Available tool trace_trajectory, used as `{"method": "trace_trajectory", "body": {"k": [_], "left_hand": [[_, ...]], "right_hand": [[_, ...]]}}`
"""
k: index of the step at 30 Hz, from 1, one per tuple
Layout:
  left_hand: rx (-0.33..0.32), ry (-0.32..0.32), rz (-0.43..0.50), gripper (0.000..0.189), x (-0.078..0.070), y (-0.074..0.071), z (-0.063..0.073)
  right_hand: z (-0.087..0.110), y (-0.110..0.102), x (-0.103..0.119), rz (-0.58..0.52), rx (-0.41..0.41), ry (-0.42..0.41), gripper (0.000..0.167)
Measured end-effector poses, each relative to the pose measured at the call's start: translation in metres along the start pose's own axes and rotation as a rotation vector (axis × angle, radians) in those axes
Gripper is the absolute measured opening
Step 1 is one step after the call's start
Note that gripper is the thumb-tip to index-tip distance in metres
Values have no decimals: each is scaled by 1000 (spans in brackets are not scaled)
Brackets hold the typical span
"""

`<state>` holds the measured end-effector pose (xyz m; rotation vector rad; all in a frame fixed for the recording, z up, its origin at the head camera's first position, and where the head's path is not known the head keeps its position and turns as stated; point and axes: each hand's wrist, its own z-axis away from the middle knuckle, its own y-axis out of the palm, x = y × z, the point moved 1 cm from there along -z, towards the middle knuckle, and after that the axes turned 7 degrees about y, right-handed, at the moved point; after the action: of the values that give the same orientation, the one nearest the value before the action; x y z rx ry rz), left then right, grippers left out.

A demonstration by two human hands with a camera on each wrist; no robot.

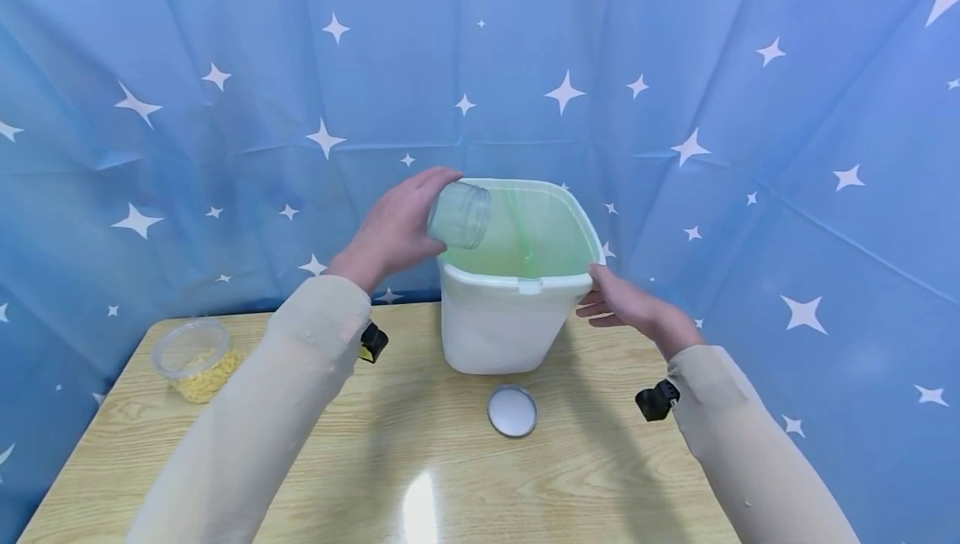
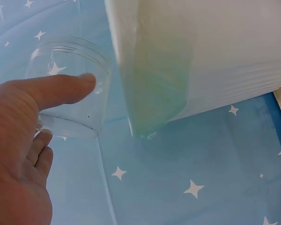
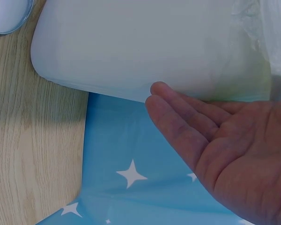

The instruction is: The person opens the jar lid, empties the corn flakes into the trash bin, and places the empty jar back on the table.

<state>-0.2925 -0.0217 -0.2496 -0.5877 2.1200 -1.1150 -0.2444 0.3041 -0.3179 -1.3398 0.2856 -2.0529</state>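
My left hand (image 1: 401, 223) grips a clear jar (image 1: 460, 216), tipped sideways with its mouth toward the inside of a white trash bin (image 1: 491, 327). In the left wrist view the thumb lies across the see-through jar (image 2: 77, 112), and no contents show in it. A pale green liner (image 1: 558, 232) lines the bin. At the bin's right front corner, my right hand (image 1: 622, 298) holds the rim, thumb over the edge. Its other fingers (image 3: 171, 119) stretch straight along the outer wall in the right wrist view, where the thumb is mostly hidden.
A round lid (image 1: 512, 411) lies on the wooden table (image 1: 450, 461) in front of the bin. To the left, a clear tub (image 1: 197, 352) of small yellow pieces stands partly behind the left sleeve. A blue star-patterned curtain (image 1: 270, 127) hangs close behind the table.
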Motion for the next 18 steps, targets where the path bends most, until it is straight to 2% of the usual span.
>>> {"method": "trace_trajectory", "body": {"k": [10, 18], "left_hand": [[-55, -55, 93, 98, 16, -6, 22], [-109, -85, 174, 94, 32, -5, 41]], "right_hand": [[-2, 0, 1, -9, -1, -1, 68], [-4, -1, 0, -4, 14, -15, 74]]}}
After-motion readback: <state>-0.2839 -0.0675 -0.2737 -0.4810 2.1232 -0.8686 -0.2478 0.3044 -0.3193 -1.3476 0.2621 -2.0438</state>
